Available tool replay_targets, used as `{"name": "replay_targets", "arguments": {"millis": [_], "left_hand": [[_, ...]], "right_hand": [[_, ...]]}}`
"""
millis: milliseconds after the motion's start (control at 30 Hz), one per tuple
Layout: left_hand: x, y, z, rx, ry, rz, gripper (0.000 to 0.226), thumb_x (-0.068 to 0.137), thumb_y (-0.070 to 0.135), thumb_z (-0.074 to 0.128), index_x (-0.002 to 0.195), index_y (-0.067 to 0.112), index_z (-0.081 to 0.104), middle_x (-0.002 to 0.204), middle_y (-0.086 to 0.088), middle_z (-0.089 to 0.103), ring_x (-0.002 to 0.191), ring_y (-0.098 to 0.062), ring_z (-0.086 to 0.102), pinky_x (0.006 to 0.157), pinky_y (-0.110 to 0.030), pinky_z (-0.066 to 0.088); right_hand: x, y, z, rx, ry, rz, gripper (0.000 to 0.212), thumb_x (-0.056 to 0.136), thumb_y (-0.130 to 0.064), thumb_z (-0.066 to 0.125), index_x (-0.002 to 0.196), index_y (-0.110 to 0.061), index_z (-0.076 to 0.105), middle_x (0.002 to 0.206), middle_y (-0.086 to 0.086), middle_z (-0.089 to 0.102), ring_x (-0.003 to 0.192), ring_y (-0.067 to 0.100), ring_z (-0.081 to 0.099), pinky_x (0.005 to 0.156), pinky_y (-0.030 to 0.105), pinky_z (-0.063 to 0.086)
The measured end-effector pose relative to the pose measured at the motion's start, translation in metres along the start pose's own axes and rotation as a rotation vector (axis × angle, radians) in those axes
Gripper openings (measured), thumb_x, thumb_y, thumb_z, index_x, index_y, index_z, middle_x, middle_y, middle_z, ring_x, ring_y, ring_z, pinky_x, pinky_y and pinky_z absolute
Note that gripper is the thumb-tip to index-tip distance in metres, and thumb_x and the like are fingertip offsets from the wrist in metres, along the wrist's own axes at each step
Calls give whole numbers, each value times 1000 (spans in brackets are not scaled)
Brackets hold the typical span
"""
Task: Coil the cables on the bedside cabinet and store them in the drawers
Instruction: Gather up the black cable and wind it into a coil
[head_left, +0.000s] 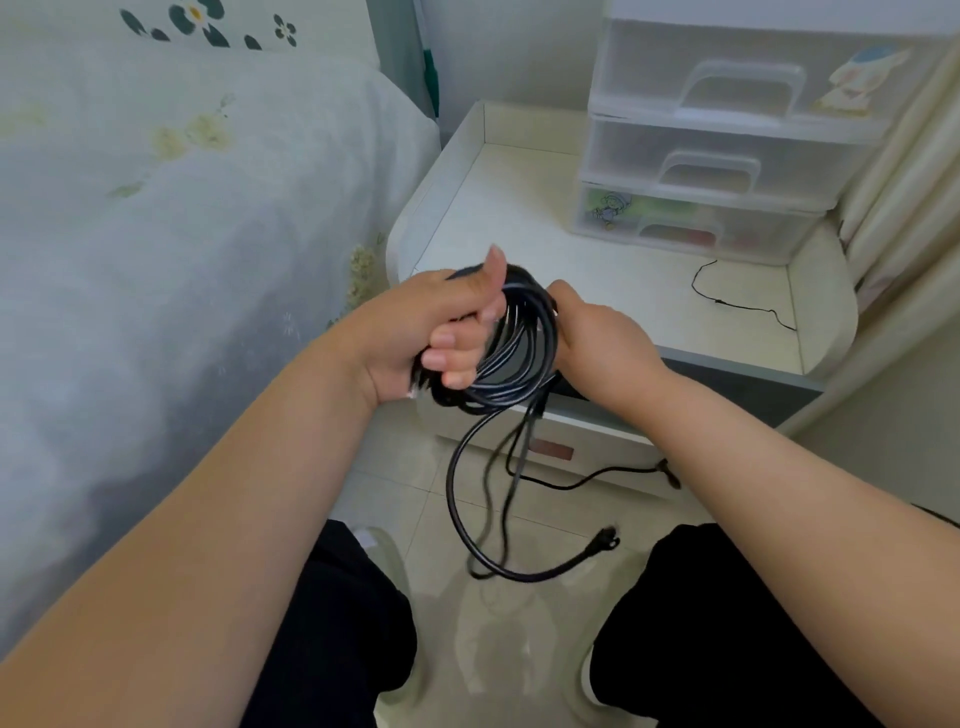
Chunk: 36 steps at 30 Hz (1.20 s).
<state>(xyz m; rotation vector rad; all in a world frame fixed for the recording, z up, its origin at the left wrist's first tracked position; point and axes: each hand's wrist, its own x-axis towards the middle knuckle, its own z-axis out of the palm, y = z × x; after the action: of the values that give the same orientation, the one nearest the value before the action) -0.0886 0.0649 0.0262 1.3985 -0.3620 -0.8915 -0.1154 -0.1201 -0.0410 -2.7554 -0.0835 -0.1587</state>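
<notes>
A thick black cable (519, 353) is wound into several loops in front of the white bedside cabinet (519, 218). My left hand (441, 332) is closed around the left side of the coil, thumb up. My right hand (597, 338) grips the coil's right side. The cable's loose tail hangs toward the floor and ends in a plug (605, 540). A thin black cable (727, 301) lies uncoiled on the cabinet top at the right. A translucent plastic drawer unit (727, 140) with three shut drawers stands at the back of the cabinet.
A bed with a pale floral cover (182, 234) fills the left side. A cream curtain (893, 182) hangs to the right of the cabinet. My knees in black trousers (337, 623) are at the bottom, over a tiled floor.
</notes>
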Motion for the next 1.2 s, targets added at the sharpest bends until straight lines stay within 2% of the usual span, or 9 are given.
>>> {"name": "replay_targets", "arguments": {"millis": [133, 233, 433, 500, 600, 733, 967, 1100, 1200], "left_hand": [[8, 1, 7, -369, 149, 44, 46, 93, 54, 40, 66, 16, 45, 33, 11, 27, 26, -2, 27, 32, -17, 32], [12, 8, 1, -646, 254, 161, 48, 95, 54, 41, 65, 16, 45, 33, 10, 29, 25, -3, 28, 31, -16, 31], [17, 14, -16, -1016, 495, 292, 51, 91, 56, 51, 59, 18, 42, 36, 9, 30, 28, -5, 29, 34, -15, 29], [22, 12, -17, -998, 563, 325, 50, 89, 58, 52, 59, 19, 41, 38, 9, 29, 29, -5, 28, 34, -17, 30], [28, 11, -12, -881, 691, 361, 48, 88, 59, 52, 63, 20, 40, 42, 9, 28, 33, -7, 27, 37, -19, 31], [28, 9, -4, -682, 767, 424, 46, 92, 54, 50, 66, 18, 40, 45, 6, 27, 37, -10, 25, 41, -22, 33], [31, -4, 16, 280, 923, 576, 36, 88, 44, 60, 73, 14, 50, 50, 1, 47, 43, -17, 42, 46, -31, 40], [29, -17, 10, 872, 761, 602, 55, 73, 71, 45, 69, 16, 40, 56, 8, 36, 49, -7, 32, 51, -20, 34], [30, -21, -1, 1127, 623, 438, 55, 68, 80, 21, 65, 25, 27, 57, 6, 36, 50, -7, 33, 47, -22, 25]], "right_hand": [[5, -5, 9, 263, -139, 65, 33, 89, -24, 53, 120, -23, 44, 97, 5, 65, 85, 25, 60, 75, 38, 51], [5, -4, 8, 422, -296, 87, 21, 84, -19, 65, 99, -26, 52, 86, -5, 64, 78, 9, 59, 74, 30, 46], [-8, -24, 22, 419, -402, 74, 13, 93, -22, 52, 105, -17, 51, 80, -8, 71, 81, 8, 61, 78, 28, 47], [-12, -34, 19, 624, -426, 125, 14, 96, -22, 49, 107, -13, 50, 77, -4, 72, 78, 8, 64, 77, 26, 49], [-18, -47, 7, 1090, -558, 244, 10, 97, -21, 50, 103, -13, 50, 72, 5, 71, 80, 20, 70, 83, 30, 55], [-26, -55, -9, 1314, -739, 275, 13, 95, -21, 52, 104, -12, 52, 72, 4, 70, 78, 24, 70, 70, 26, 56], [-23, -48, -17, 1000, -968, 61, 62, 87, -23, 64, 141, -24, 35, 101, 5, 73, 113, 9, 60, 101, 30, 37], [-26, -43, -20, 832, -880, 37, 46, 84, -14, 69, 127, -21, 52, 89, -2, 68, 83, 2, 63, 89, 18, 40], [-28, -38, -16, 737, -718, 35, 29, 84, -14, 68, 112, -21, 65, 82, -1, 62, 76, 5, 57, 84, 19, 40]]}}
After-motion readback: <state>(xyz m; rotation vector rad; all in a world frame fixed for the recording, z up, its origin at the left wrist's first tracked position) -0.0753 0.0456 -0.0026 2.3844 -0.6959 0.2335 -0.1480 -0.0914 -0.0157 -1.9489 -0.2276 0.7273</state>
